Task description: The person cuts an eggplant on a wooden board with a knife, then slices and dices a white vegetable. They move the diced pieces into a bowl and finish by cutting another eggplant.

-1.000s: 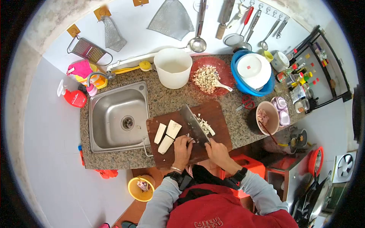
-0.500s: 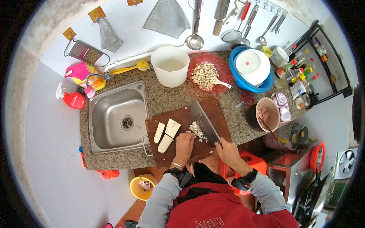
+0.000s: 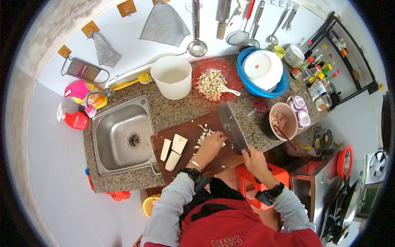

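Note:
A wide-bladed cleaver (image 3: 233, 128) is gripped by its handle in my right hand (image 3: 256, 162), the blade angled up and away over the brown cutting board (image 3: 197, 164). My left hand (image 3: 209, 150) reaches across the board with fingers stretched toward the blade, fingertips on the small chopped white pieces (image 3: 203, 134). Some pieces are hidden under that hand. Left of it lie several cut lengths of a pale, peeled vegetable (image 3: 179, 144), side by side. A few white crumbs dot the board's near right part.
Left of the board is a steel sink (image 3: 98, 142). Behind it stand a white tub (image 3: 171, 78), a red plate (image 3: 212, 66) of diced food with a white spoon, and a blue basin (image 3: 281, 88). Scissors (image 3: 260, 105) and a bowl of meat (image 3: 289, 112) are on the right.
My left hand has moved right and forward, from beside the chopped pieces onto them, close to the blade. The cleaver has shifted right, away from the pieces. The view has moved slightly.

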Motion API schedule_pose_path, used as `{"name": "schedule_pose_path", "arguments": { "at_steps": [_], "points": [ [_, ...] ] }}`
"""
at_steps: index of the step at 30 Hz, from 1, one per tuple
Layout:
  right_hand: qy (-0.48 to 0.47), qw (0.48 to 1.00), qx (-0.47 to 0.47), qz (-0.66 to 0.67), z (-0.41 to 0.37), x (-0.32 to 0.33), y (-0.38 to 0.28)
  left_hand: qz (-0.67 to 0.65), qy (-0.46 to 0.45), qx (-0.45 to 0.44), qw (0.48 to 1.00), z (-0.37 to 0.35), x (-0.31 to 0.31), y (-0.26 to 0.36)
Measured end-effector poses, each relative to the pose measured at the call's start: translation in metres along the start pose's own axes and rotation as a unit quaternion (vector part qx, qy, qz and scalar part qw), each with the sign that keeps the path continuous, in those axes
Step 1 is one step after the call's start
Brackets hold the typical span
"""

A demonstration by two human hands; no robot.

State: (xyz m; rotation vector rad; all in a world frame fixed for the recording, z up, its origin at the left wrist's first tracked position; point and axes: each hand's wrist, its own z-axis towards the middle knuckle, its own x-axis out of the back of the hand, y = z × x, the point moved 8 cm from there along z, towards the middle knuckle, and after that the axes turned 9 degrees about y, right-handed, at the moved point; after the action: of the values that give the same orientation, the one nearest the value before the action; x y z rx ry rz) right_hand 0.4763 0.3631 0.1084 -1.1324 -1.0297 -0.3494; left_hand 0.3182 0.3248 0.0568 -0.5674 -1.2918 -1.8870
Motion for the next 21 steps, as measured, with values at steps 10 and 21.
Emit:
{"name": "schedule_pose_path", "arguments": {
  "at_steps": [10,21],
  "points": [
    [0.008,1.000,-0.013,0.020,-0.007,0.002,0.010,0.125,-0.003,-0.046,0.991,0.017,0.014,0.004],
    [-0.067,0.996,0.019,0.056,-0.024,-0.024,-0.028,-0.004,0.142,0.285,0.948,-0.097,0.048,-0.046]
  ]
}}
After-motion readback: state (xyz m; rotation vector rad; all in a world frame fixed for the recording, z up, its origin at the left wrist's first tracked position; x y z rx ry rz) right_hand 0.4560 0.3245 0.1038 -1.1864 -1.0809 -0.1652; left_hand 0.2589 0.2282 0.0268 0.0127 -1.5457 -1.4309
